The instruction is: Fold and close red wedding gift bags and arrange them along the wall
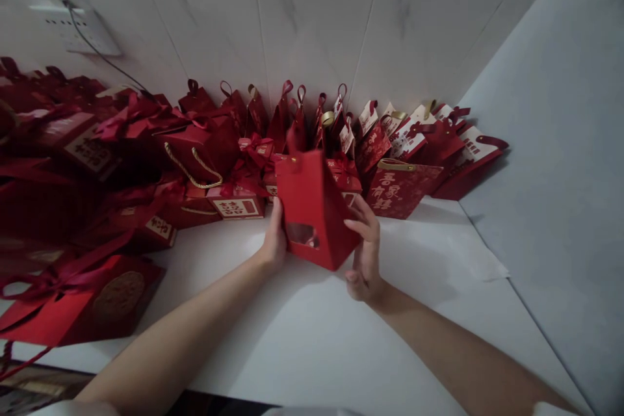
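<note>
A red gift box with a tapering top, a small clear window and a ribbon loop is held up in front of me, slightly tilted over the white tabletop. My left hand presses against its left side, thumb upright along the edge. On the other side, the fingers of my right hand are curled and touch the right face of the box. Just behind it stand more red gift boxes, among them a wide one with gold lettering and a gold handle.
Red gift boxes with ribbon bows crowd the left side. Tapering boxes with ribbon loops line the tiled wall. A socket panel with a cable is at upper left. A pale flat scrap lies at right near a side panel.
</note>
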`<action>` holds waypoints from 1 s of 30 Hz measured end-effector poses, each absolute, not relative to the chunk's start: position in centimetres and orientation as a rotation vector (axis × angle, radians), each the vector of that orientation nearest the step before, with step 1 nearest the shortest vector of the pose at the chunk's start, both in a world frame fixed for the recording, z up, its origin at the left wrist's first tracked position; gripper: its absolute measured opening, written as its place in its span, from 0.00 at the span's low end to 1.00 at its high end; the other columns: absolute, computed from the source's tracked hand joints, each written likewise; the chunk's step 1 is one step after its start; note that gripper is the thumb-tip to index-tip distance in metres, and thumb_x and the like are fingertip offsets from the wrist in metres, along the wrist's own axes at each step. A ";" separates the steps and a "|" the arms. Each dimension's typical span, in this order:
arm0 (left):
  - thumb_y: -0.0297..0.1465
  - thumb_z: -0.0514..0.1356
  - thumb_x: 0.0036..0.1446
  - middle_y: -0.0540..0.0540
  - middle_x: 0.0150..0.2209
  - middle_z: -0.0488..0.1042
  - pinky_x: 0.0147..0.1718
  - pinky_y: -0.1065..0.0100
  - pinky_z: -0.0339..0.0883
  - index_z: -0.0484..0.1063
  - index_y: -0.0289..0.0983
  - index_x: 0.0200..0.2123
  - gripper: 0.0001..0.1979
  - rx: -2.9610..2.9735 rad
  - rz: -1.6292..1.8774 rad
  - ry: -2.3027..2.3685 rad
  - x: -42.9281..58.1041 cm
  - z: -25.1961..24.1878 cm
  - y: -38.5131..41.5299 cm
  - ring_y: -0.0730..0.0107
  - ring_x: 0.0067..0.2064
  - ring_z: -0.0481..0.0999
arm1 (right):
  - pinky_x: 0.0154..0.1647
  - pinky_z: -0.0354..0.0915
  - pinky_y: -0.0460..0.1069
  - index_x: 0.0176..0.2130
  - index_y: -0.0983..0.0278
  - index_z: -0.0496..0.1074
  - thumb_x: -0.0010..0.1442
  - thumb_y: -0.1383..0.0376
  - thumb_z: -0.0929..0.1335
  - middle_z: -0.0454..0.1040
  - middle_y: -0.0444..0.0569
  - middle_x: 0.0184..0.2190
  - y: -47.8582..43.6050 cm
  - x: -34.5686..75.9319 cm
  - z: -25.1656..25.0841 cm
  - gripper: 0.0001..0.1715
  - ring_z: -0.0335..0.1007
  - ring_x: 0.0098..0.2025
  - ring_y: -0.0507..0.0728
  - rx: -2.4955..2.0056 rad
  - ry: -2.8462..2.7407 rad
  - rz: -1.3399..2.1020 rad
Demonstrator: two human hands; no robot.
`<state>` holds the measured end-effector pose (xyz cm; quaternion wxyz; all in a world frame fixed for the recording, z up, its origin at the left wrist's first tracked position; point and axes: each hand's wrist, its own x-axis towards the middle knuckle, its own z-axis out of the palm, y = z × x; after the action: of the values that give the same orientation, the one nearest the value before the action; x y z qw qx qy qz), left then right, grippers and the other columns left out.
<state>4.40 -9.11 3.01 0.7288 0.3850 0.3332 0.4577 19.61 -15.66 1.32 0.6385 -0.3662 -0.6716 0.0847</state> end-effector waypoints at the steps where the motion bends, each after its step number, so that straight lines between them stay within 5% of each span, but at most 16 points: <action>1: 0.62 0.47 0.58 0.39 0.51 0.78 0.59 0.48 0.65 0.71 0.36 0.57 0.40 0.755 1.023 0.735 4.6 3.3 -9.3 0.46 0.60 0.71 | 0.66 0.50 0.73 0.64 0.51 0.54 0.64 0.43 0.58 0.44 0.50 0.71 -15.6 19.5 1.4 0.34 0.44 0.71 0.71 -0.829 -1.526 0.207; 9: 0.54 0.56 0.56 0.42 0.42 0.82 0.54 0.50 0.71 0.74 0.35 0.52 0.32 0.813 1.109 0.706 4.0 2.8 -9.2 0.46 0.53 0.77 | 0.68 0.49 0.70 0.67 0.53 0.50 0.66 0.45 0.58 0.50 0.52 0.69 -15.5 19.6 1.1 0.35 0.43 0.72 0.68 -0.869 -1.487 0.360; 12: 0.50 0.59 0.57 0.44 0.47 0.80 0.57 0.53 0.68 0.74 0.38 0.54 0.28 1.042 1.273 0.744 3.2 2.7 -8.4 0.49 0.56 0.74 | 0.63 0.60 0.67 0.63 0.55 0.55 0.64 0.43 0.61 0.51 0.55 0.69 -15.4 19.6 0.7 0.34 0.52 0.69 0.69 -0.891 -1.443 0.506; 16: 0.42 0.61 0.59 0.45 0.58 0.73 0.62 0.56 0.61 0.70 0.42 0.59 0.26 1.435 1.407 0.735 2.2 3.5 -8.0 0.51 0.61 0.68 | 0.58 0.65 0.60 0.59 0.58 0.60 0.66 0.51 0.63 0.69 0.57 0.57 -14.9 19.7 0.3 0.26 0.67 0.59 0.63 -0.977 -1.309 0.745; 22: 0.44 0.56 0.62 0.41 0.63 0.66 0.63 0.50 0.55 0.62 0.42 0.66 0.31 1.769 1.305 0.605 1.8 4.8 -8.7 0.45 0.63 0.64 | 0.63 0.61 0.60 0.61 0.59 0.63 0.68 0.49 0.59 0.70 0.55 0.58 -14.2 19.7 -0.6 0.28 0.65 0.61 0.62 -1.057 -1.110 0.725; 30: 0.47 0.56 0.61 0.44 0.64 0.65 0.63 0.52 0.56 0.64 0.44 0.64 0.30 1.520 1.364 0.582 2.3 3.8 -8.9 0.45 0.65 0.62 | 0.58 0.65 0.59 0.60 0.57 0.60 0.67 0.50 0.61 0.69 0.56 0.55 -15.1 19.7 -0.2 0.26 0.67 0.58 0.64 -0.964 -1.254 0.616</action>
<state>2.33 -8.85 3.75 0.4872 0.6251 0.2393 0.5609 19.68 -15.06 -0.18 0.6609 -0.4263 -0.5542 0.2725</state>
